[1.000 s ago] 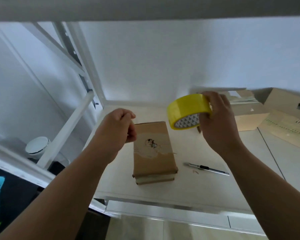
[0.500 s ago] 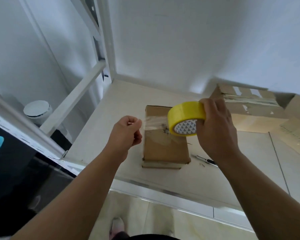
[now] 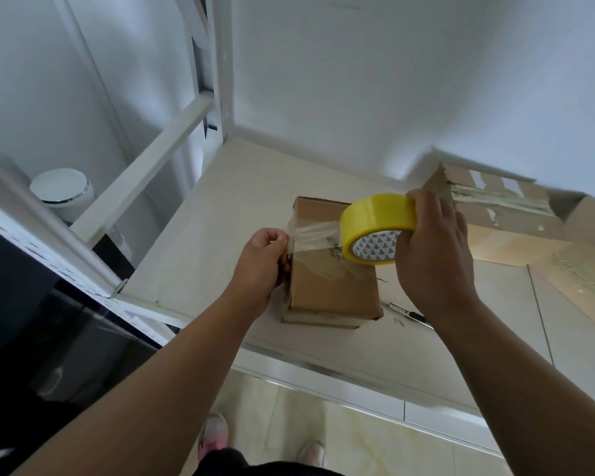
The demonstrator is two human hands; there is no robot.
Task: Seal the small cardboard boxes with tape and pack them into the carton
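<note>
A small brown cardboard box [image 3: 334, 290] lies flat on the white table [image 3: 220, 201]. My right hand [image 3: 433, 252] grips a yellow tape roll [image 3: 375, 228] just above the box's far right part. A strip of clear tape [image 3: 313, 237] runs from the roll leftward over the box top. My left hand [image 3: 261, 262] pinches the free end of that strip at the box's left edge. An open carton [image 3: 509, 214] with old tape on its flaps lies at the back right.
A utility knife [image 3: 409, 314] lies on the table right of the small box. Flattened cardboard [image 3: 581, 273] spreads at the far right. A white shelf frame [image 3: 145, 163] rises at the left, with a white round bin [image 3: 62, 190] below it.
Both hands came down toward the box. The tape strip between roll and left hand grew longer and now lies across the box top. The camera tilted downward.
</note>
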